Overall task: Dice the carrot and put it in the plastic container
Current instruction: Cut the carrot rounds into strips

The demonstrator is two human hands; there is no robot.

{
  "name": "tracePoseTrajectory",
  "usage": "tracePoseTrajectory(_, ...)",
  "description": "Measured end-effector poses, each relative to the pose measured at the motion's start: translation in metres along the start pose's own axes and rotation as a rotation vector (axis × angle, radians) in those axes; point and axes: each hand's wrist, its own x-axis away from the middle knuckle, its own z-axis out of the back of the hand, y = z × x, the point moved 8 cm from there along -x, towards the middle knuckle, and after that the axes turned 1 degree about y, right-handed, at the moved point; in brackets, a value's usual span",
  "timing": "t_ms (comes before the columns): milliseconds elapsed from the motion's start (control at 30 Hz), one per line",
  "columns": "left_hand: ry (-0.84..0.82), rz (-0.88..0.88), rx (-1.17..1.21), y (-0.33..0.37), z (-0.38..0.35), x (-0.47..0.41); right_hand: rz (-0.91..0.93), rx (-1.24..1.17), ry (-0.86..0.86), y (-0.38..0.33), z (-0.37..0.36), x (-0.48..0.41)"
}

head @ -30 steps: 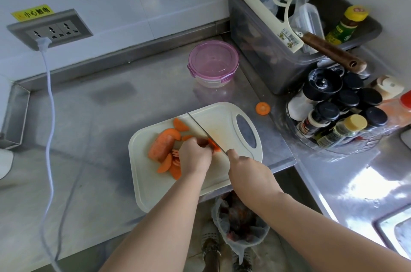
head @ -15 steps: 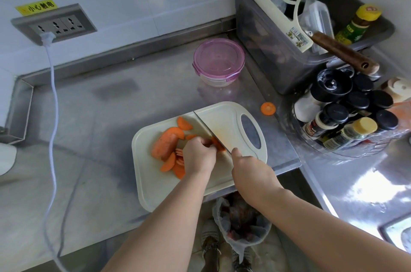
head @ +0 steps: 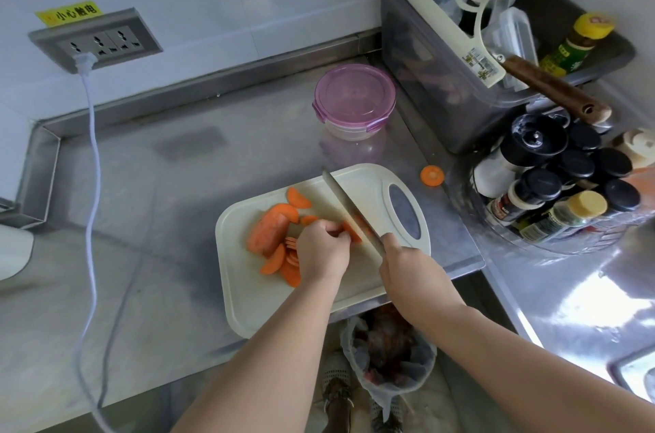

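On a cream cutting board (head: 248, 305) lie a large carrot chunk (head: 267, 232) and several orange slices (head: 283, 260). My left hand (head: 320, 252) presses a small stack of carrot pieces (head: 351, 231) against the board. The knife (head: 349, 207) sits in my right hand (head: 407, 262), its blade angled up-left and touching those pieces. A round plastic container (head: 354, 101) with a pink clip lid stands closed behind the board. One carrot round (head: 432, 175) lies on the counter to the board's right.
A grey bin (head: 443, 85) with a squeegee and bottles stands at the back right. A tray of spice jars (head: 553, 184) sits right of the board. A white cable (head: 92, 156) hangs from the wall socket. Below the counter edge hangs a waste bag (head: 386, 354).
The knife blade has stayed against the carrot pieces under my left fingers with small cutting shifts. The view moved slightly; nothing else on the counter changed place.
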Motion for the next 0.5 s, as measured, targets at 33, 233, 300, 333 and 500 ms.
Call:
tracePoseTrajectory(33,-0.005,0.007,-0.001,-0.001,-0.001,-0.001,0.016,0.018,0.002,-0.002,0.001,0.002)
tracePoseTrajectory(233,0.017,0.027,-0.002,-0.005,-0.001,-0.002,0.107,0.145,-0.02,-0.016,-0.005,0.009)
tracePoseTrajectory(300,0.021,0.014,-0.011,-0.004,0.0,-0.002,0.092,0.123,-0.02,-0.015,-0.006,0.009)
tracePoseTrajectory(333,0.023,0.007,-0.01,-0.003,0.0,-0.003,0.091,0.14,-0.021,-0.015,-0.007,0.008)
tracePoseTrajectory(500,0.029,0.0,-0.024,-0.003,0.0,-0.003,0.082,0.154,-0.009,-0.016,-0.008,0.008)
